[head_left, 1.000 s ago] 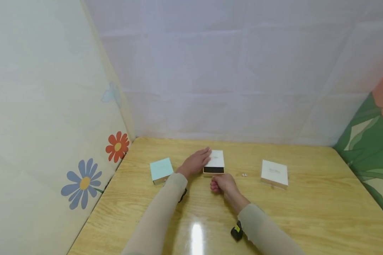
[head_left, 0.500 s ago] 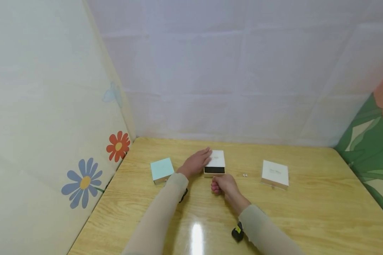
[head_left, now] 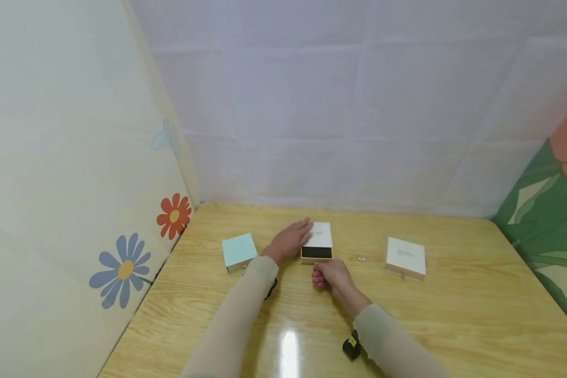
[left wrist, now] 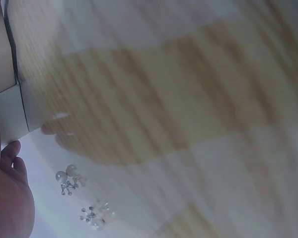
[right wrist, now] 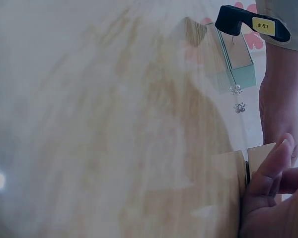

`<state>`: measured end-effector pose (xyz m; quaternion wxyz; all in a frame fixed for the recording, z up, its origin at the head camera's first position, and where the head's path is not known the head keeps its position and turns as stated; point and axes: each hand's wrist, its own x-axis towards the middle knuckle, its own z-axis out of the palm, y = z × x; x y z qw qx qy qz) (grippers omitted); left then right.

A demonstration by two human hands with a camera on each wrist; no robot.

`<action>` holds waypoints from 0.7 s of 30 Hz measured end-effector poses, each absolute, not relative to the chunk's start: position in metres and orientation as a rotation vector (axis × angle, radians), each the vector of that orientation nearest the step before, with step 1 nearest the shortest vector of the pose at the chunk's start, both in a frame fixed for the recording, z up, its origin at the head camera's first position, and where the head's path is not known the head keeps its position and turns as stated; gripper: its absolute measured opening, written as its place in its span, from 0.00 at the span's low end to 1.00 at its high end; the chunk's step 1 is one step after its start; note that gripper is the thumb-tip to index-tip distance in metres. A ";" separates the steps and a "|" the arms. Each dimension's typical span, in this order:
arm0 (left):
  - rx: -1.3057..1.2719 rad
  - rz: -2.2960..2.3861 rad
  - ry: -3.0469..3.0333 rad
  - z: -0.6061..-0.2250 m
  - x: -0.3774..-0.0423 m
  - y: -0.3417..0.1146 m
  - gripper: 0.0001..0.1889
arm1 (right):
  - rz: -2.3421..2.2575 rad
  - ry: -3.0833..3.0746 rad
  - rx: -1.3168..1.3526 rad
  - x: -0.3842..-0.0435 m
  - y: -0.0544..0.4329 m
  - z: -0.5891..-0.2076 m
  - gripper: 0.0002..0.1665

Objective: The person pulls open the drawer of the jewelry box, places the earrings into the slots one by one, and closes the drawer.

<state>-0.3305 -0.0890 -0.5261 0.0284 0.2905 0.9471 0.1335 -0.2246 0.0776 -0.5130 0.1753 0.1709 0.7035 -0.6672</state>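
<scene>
A white drawer box [head_left: 320, 234] stands at the middle of the table, its drawer [head_left: 316, 253] partly out at the near side, showing a dark inside. My left hand [head_left: 290, 240] rests on the box's left side, fingers extended over the top edge. At the drawer's front, my right hand [head_left: 331, 273] has its fingers curled and grips it there; the exact hold is hidden. In the left wrist view my right hand [left wrist: 12, 198] meets the drawer front [left wrist: 10, 114]. In the right wrist view my right hand [right wrist: 273, 198] is close against the box.
A teal box [head_left: 239, 251] stands left, its front with a small pull [right wrist: 233, 42]; sparkly earrings [right wrist: 237, 99] lie by it. Right of the middle box lie pearl earrings [head_left: 361, 259], then another white box [head_left: 405, 257]. A cloth backdrop [head_left: 340, 105] closes the table's far edge.
</scene>
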 end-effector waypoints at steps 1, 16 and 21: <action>0.895 0.415 2.921 -0.526 -0.330 -0.089 0.28 | -1.896 1.994 0.478 -0.224 0.078 -0.513 0.08; 0.916 0.408 2.936 -0.527 -0.331 -0.090 0.28 | -1.926 1.996 0.455 -0.217 0.078 -0.514 0.10; 0.939 0.431 2.936 -0.525 -0.329 -0.089 0.28 | -1.924 2.000 0.452 -0.215 0.078 -0.514 0.09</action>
